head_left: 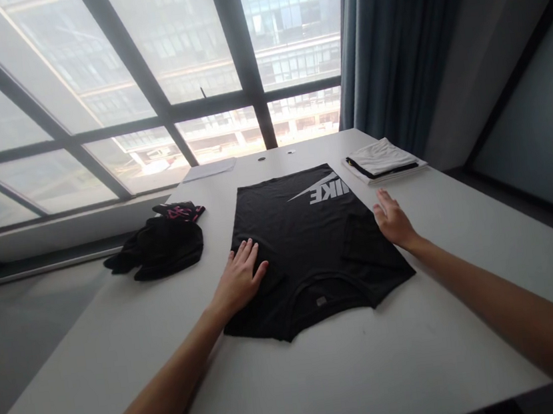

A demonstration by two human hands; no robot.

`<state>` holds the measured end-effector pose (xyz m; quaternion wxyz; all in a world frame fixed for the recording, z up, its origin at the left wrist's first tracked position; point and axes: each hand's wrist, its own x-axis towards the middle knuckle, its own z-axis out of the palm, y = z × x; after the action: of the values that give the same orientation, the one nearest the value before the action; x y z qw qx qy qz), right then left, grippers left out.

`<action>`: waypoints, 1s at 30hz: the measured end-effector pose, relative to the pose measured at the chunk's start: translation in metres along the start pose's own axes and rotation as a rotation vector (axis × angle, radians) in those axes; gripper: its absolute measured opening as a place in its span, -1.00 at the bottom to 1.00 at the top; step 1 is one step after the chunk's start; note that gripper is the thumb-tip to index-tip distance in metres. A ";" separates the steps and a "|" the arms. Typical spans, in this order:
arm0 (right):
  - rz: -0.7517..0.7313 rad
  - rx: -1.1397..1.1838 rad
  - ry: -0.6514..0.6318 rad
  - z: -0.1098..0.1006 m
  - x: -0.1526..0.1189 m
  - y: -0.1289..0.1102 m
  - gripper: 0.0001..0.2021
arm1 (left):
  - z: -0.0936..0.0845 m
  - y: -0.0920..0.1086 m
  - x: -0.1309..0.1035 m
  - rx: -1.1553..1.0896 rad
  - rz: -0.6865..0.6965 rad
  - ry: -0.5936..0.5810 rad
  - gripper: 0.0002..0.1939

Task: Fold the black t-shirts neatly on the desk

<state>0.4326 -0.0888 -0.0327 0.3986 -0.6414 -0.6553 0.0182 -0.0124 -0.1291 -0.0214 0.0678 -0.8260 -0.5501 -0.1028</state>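
A black T-shirt [296,245] with a pale NIKE print lies flat on the white table, its neckline toward me and its lettering upside down. Both side edges look straight, and a sleeve seems to lie folded inward on the right. My left hand [241,277] rests on the shirt's left edge with fingers stretched out over the cloth. At the right edge, my right hand [393,219] is held with its fingers extended and its palm turned toward the shirt. Neither hand grips the fabric; whether the right one touches it I cannot tell.
A heap of black clothing [168,247] lies at the table's left edge. Folded white and black garments [384,157] are stacked at the back right. Pale sheets [209,169] lie near the window. A blue curtain [388,45] hangs behind the table [368,377].
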 end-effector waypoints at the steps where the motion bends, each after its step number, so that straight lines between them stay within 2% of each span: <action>1: -0.051 -0.024 -0.065 0.002 -0.003 -0.004 -0.37 | -0.001 0.003 0.000 -0.022 0.016 -0.004 -0.29; 4: -0.148 -0.121 -0.277 0.011 -0.012 -0.013 -0.38 | 0.002 0.006 0.000 -0.064 0.028 -0.056 -0.27; 6: -0.144 -0.190 -0.396 0.015 -0.017 -0.016 -0.36 | 0.007 0.005 0.000 -0.063 0.028 -0.098 -0.24; 8: -0.123 -0.229 -0.462 0.017 -0.018 -0.017 -0.36 | 0.012 0.003 0.000 -0.052 0.029 -0.117 -0.21; 10: -0.108 -0.222 -0.461 0.015 -0.015 -0.017 -0.37 | 0.015 0.001 0.000 -0.045 0.029 -0.115 -0.21; 16: -0.132 -0.174 -0.273 0.002 -0.010 -0.023 -0.39 | 0.015 0.001 0.000 -0.047 0.024 -0.104 -0.21; 20: -0.212 -0.253 -0.359 0.009 -0.021 -0.030 -0.37 | 0.013 0.003 0.000 -0.060 0.013 -0.120 -0.21; 23: -0.218 -0.312 -0.442 0.014 -0.026 -0.032 -0.36 | 0.012 0.004 0.000 -0.060 0.014 -0.127 -0.20; 30: -0.281 -0.295 -0.369 0.005 -0.024 -0.038 -0.36 | 0.013 0.002 0.000 -0.061 0.017 -0.121 -0.21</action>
<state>0.3950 -0.1138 -0.0282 0.1735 -0.5812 -0.7949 -0.0165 -0.0090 -0.1267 -0.0341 0.0101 -0.8371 -0.5426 -0.0689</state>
